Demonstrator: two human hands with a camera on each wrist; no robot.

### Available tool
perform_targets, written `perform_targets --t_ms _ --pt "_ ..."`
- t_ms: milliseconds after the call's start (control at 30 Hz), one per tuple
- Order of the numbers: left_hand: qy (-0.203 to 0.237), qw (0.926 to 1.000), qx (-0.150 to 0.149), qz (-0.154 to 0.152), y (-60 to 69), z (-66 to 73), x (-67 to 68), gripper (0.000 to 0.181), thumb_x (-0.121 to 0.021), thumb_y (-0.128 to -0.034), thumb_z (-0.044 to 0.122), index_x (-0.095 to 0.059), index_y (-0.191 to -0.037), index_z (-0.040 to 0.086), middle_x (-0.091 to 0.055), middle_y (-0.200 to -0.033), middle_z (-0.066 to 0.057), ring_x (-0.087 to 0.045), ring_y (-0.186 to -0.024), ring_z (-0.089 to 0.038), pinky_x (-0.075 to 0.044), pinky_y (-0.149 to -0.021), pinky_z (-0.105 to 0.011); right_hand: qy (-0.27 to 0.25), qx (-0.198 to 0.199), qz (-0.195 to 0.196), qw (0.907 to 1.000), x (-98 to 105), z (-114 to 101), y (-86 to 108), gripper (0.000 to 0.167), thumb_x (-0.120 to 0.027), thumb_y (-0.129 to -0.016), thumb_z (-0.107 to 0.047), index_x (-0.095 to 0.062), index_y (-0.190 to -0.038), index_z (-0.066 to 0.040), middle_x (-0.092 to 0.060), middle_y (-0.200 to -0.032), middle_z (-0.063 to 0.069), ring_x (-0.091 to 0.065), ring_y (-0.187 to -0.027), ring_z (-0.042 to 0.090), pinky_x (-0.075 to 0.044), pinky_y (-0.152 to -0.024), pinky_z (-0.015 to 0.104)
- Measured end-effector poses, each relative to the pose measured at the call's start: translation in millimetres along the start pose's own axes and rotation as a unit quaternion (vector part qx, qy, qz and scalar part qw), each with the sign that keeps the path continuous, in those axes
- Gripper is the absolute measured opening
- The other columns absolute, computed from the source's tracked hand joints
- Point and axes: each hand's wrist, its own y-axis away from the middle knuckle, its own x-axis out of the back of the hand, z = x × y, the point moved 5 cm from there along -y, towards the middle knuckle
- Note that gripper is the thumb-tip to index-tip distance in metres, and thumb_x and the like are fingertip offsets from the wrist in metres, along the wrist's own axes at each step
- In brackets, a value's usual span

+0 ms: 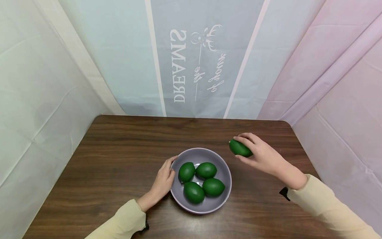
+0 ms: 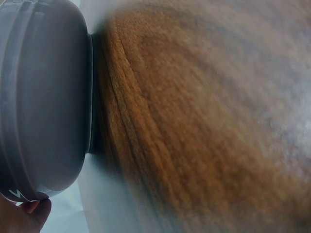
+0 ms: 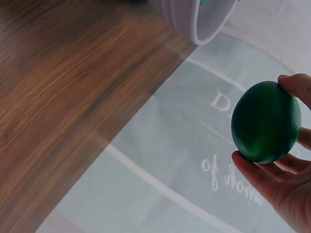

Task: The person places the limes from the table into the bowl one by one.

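Note:
A round grey-purple bowl [image 1: 200, 153] stands on the table with several dark green limes [image 1: 194, 192] inside it. My left hand [image 1: 162, 179] holds the left side of the bowl at its rim; in the left wrist view the bowl's outer wall [image 2: 53, 97] fills the left edge, with fingertips at its lower end. Off to the bowl's upper right, my right hand [image 1: 264, 156] grips another lime [image 1: 240, 148] between thumb and fingers. That lime [image 3: 266, 121] appears in the right wrist view held above the table, apart from the bowl.
The dark wood-grain table [image 1: 119, 149] carries the bowl. Behind it hangs a pale blue-grey cloth [image 1: 203, 66] with white lettering, and light cloth walls [image 1: 35, 99] rise on both sides.

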Motion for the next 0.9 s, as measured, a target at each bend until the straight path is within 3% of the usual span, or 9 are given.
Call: perform_targets --t_ms 633,900 --pt "0.003 1.0000 0.000 0.002 0.2 0.6 0.0 0.047 -0.043 -0.0824 -0.009 -0.047 -0.127 0.002 -0.051 -0.125 -0.013 -0.047 -0.117 -0.020 -0.041 -0.093 -0.040 -0.028 0.059 -0.006 0.9979 -1 -43 -4.0 0.049 -0.065 -0.082 -0.034 -0.054 -0.123 -0.010 -0.049 -0.117 0.009 -0.053 -0.098 0.019 -0.049 -0.068 0.018" --pt "0.004 1.0000 0.001 0.002 0.1 1.0 -0.1 0.047 -0.042 -0.0824 -0.009 -0.048 -0.127 0.002 -0.051 -0.125 -0.013 -0.047 -0.117 -0.020 -0.041 -0.093 -0.040 -0.035 0.087 -0.025 0.9953 -8 -55 -3.8 0.047 -0.064 -0.083 -0.035 -0.054 -0.123 -0.011 -0.049 -0.118 0.009 -0.052 -0.102 0.019 -0.048 -0.074 0.025"
